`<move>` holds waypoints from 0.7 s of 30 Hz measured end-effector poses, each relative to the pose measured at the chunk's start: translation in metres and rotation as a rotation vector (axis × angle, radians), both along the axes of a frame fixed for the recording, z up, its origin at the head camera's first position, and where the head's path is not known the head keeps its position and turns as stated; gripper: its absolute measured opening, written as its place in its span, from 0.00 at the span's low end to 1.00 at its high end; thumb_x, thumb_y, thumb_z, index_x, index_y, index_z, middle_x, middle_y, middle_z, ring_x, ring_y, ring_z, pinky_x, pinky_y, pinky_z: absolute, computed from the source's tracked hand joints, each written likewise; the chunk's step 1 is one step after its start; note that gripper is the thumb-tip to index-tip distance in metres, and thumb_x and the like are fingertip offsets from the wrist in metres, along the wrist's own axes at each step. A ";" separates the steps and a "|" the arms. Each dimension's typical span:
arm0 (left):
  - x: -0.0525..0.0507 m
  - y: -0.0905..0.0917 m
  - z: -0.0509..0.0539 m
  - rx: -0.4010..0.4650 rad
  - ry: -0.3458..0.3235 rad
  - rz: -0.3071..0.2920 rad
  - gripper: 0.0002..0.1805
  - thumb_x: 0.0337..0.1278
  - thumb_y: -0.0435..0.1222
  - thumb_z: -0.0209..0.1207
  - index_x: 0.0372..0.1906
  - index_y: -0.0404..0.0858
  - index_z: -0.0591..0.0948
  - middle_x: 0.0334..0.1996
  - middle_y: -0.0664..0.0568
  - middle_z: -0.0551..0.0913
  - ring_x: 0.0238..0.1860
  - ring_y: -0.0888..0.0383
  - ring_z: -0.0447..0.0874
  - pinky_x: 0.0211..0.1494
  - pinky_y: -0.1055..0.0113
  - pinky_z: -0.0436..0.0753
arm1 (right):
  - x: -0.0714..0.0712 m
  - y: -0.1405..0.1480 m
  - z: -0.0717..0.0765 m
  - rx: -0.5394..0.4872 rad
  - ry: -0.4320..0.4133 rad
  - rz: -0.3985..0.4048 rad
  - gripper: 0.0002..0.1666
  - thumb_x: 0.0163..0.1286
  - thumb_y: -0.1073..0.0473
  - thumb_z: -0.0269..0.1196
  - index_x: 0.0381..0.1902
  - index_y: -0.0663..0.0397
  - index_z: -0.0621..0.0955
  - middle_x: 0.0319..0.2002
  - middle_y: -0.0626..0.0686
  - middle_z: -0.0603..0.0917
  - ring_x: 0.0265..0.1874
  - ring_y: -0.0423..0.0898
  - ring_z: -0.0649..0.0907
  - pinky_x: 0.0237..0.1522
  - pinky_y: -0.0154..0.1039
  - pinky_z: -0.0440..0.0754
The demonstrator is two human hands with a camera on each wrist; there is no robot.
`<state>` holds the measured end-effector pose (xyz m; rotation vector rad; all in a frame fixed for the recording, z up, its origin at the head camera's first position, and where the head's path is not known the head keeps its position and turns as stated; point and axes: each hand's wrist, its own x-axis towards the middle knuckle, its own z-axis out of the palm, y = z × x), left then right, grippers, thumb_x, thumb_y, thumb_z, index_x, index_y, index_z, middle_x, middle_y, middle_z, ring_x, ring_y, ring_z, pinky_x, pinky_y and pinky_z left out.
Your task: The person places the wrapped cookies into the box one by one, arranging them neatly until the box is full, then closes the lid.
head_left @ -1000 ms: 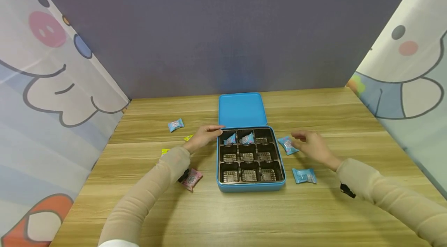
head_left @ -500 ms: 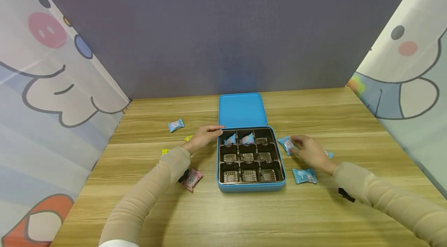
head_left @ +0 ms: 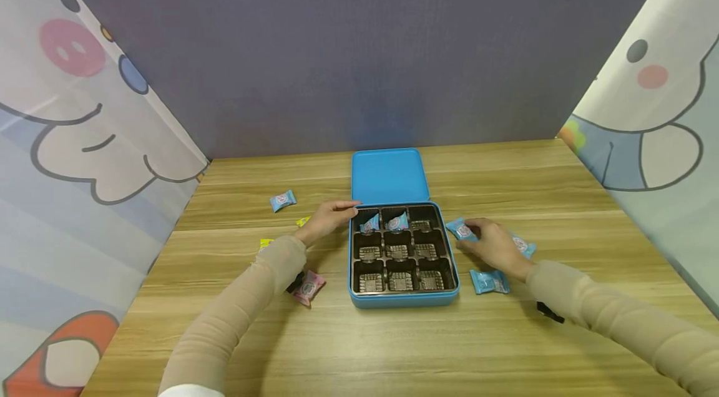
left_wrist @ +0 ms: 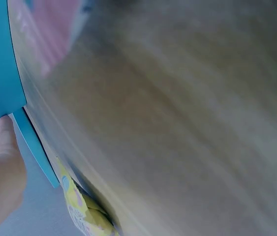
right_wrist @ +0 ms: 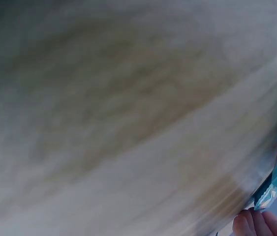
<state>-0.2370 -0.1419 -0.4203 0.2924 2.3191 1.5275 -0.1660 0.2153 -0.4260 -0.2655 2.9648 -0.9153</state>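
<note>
A blue tin [head_left: 403, 302] with a dark divided tray lies open in the middle of the table. Blue wrapped candies sit in its back-left [head_left: 369, 224] and back-middle compartments. My left hand [head_left: 326, 223] rests with nearly straight fingers at the tin's back-left corner; the left wrist view shows its fingertips [left_wrist: 3, 130] against the blue wall. Right of the tin, my right hand [head_left: 497, 248] pinches a blue wrapped candy [head_left: 459, 228] between thumb and fingers. In the right wrist view, fingertips [right_wrist: 259, 223] touch a crimped wrapper end, the rest being cut off.
The blue lid [head_left: 389, 175] lies behind the tin. Two more blue candies, one by my right wrist [head_left: 523, 246] and one nearer [head_left: 490, 283], lie at right. At left are a blue candy [head_left: 283, 200], a pink candy [head_left: 309, 288] and partly hidden yellow candies [head_left: 303, 221].
My right hand has come in to the blue candy beside the tin, its thumb and fingers closing round it. Another blue candy now shows behind that hand. The left hand stays put.
</note>
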 end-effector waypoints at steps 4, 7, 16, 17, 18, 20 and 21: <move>0.000 0.000 0.001 -0.007 0.000 -0.002 0.20 0.61 0.45 0.55 0.58 0.48 0.76 0.62 0.51 0.71 0.61 0.52 0.71 0.60 0.58 0.73 | 0.001 -0.001 0.001 0.019 0.009 0.003 0.31 0.58 0.56 0.65 0.55 0.72 0.72 0.52 0.72 0.75 0.51 0.68 0.75 0.51 0.59 0.73; 0.000 -0.001 0.000 0.000 -0.006 -0.007 0.20 0.61 0.45 0.55 0.58 0.48 0.76 0.61 0.51 0.71 0.60 0.52 0.71 0.60 0.57 0.73 | 0.001 -0.001 0.002 0.022 0.022 0.013 0.30 0.58 0.58 0.65 0.54 0.73 0.72 0.52 0.73 0.75 0.50 0.68 0.75 0.50 0.60 0.74; -0.001 -0.002 0.000 -0.003 -0.005 -0.011 0.20 0.61 0.46 0.55 0.58 0.49 0.76 0.60 0.51 0.73 0.57 0.53 0.73 0.55 0.60 0.76 | 0.002 -0.001 0.002 0.025 0.027 0.031 0.27 0.58 0.61 0.64 0.53 0.71 0.74 0.52 0.72 0.75 0.50 0.68 0.75 0.49 0.59 0.75; -0.001 -0.002 0.000 0.000 -0.006 -0.012 0.21 0.61 0.46 0.55 0.58 0.48 0.76 0.60 0.50 0.73 0.57 0.52 0.73 0.54 0.59 0.76 | 0.002 -0.001 0.001 0.024 0.025 0.033 0.27 0.58 0.61 0.64 0.53 0.71 0.74 0.52 0.73 0.75 0.50 0.68 0.75 0.49 0.58 0.75; -0.001 -0.002 0.001 0.002 -0.011 -0.014 0.21 0.61 0.46 0.55 0.58 0.48 0.76 0.61 0.50 0.72 0.58 0.52 0.72 0.55 0.59 0.75 | 0.002 -0.001 0.001 0.023 0.023 0.033 0.27 0.58 0.61 0.64 0.53 0.71 0.74 0.52 0.73 0.75 0.50 0.68 0.75 0.49 0.58 0.75; -0.001 -0.002 0.001 0.008 -0.020 -0.021 0.22 0.61 0.46 0.55 0.59 0.47 0.75 0.62 0.49 0.70 0.59 0.51 0.71 0.57 0.58 0.74 | 0.001 -0.001 0.001 0.021 0.020 0.035 0.26 0.59 0.61 0.64 0.53 0.71 0.74 0.52 0.73 0.74 0.50 0.68 0.76 0.48 0.58 0.76; -0.001 -0.002 0.001 0.016 -0.028 -0.024 0.22 0.61 0.46 0.55 0.60 0.47 0.74 0.63 0.49 0.70 0.60 0.51 0.70 0.58 0.57 0.74 | 0.001 -0.001 0.001 0.022 0.021 0.036 0.26 0.59 0.61 0.64 0.53 0.71 0.74 0.51 0.73 0.75 0.49 0.67 0.76 0.48 0.58 0.76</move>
